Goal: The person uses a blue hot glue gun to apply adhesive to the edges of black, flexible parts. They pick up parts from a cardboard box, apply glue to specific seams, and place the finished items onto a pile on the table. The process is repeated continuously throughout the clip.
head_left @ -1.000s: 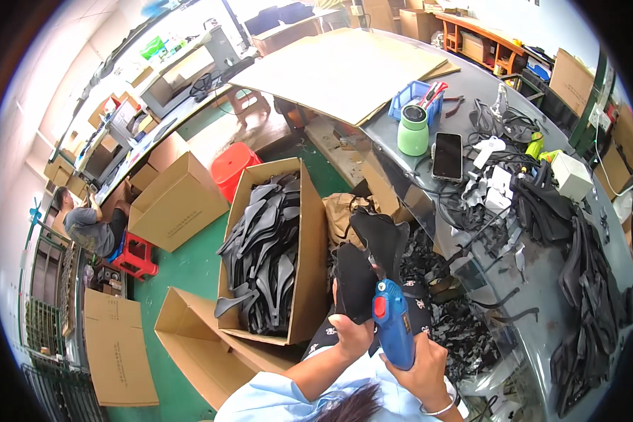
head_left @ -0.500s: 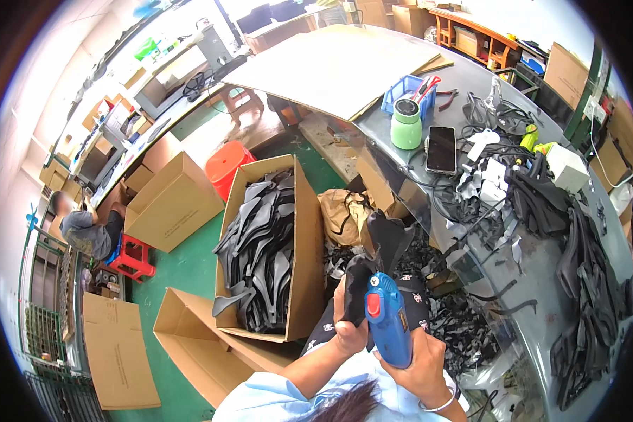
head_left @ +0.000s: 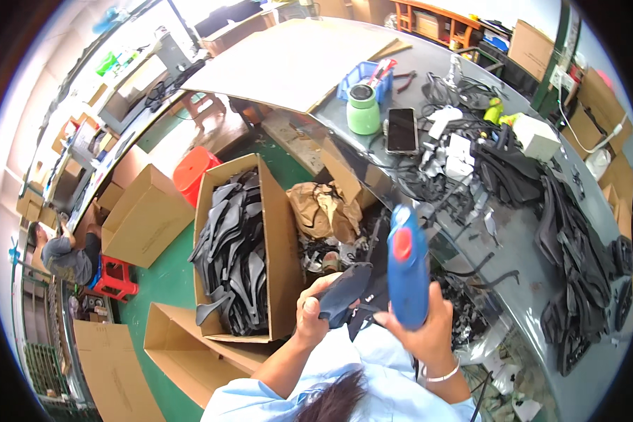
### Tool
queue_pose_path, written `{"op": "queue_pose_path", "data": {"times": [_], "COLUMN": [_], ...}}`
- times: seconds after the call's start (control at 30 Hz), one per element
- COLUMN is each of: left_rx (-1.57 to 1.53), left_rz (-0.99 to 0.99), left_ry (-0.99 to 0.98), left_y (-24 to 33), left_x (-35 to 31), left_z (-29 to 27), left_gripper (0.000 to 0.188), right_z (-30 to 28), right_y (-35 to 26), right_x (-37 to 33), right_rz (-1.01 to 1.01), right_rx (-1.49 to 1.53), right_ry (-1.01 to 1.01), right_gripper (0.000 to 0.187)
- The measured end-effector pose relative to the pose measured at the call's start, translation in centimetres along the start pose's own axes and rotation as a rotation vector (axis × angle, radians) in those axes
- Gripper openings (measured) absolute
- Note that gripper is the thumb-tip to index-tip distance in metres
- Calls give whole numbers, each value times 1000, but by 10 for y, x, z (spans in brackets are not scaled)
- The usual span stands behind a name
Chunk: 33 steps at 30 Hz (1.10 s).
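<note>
green floor (head_left: 169,271) spreads left of both hands, and since the earlier frames the whole surroundings have slid leftward in view. beyond and to the right of the right hand (head_left: 429,320) stretches a gray table (head_left: 524,239); its near edge runs diagonally past that hand, with gray top showing around the loose scraps. a tall cardboard box (head_left: 279,260) of dark parts stands just ahead and left of the left hand (head_left: 311,313), its right wall leaving little room on that side. ahead, between box and table edge, sits a crumpled paper bag (head_left: 323,211).

the right hand is wrapped round the lower half of a blue tool (head_left: 409,271), now raised and slightly blurred; half a second ago its head was beside the piece, whereas a gap now parts them. the left hand grips a black piece (head_left: 344,292) between thumb and fingers, lower and left of the tool's head. that piece looks dark, smooth and matte, slightly curved, tilted up toward the right.
</note>
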<state>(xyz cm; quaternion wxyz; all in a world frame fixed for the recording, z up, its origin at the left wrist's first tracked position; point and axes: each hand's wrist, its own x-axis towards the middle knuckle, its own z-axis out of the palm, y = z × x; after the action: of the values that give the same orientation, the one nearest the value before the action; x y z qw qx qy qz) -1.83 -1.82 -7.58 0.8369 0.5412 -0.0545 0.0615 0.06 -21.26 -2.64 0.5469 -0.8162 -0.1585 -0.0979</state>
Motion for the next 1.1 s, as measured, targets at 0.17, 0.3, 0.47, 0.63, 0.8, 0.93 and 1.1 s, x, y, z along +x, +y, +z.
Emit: {"op": "queue_pose_path", "data": {"times": [0.17,0.3,0.47,0.63,0.8,0.93,1.1], "left_rx": [-35,535,294,-406,-384,-420,-364], "left_rz": [-236,478,126,16,103,345,542], "left_ry": [-81,303,-519,219,198,256,331], "left_y": [7,22,23,-15,9,25,30], "left_x": [-6,6,-23,-4,15,32,36], "left_z": [6,28,55,84,62,50,42], "left_gripper": [74,55,36,56,57,60,68], "right_z": [-2,-6,-4,-2,2,10,18], "right_y": [-4,1,-5,-11,-16,1,-11], "right_x": [27,24,25,24,16,-15,-28], "right_rz": [182,257,341,294,204,-17,-85], "right_rx": [331,356,514,599,266,-37,-79], "right_ry": [-14,52,134,-6,-104,-153,-260], "right_gripper": [41,34,34,42,49,52,49]}}
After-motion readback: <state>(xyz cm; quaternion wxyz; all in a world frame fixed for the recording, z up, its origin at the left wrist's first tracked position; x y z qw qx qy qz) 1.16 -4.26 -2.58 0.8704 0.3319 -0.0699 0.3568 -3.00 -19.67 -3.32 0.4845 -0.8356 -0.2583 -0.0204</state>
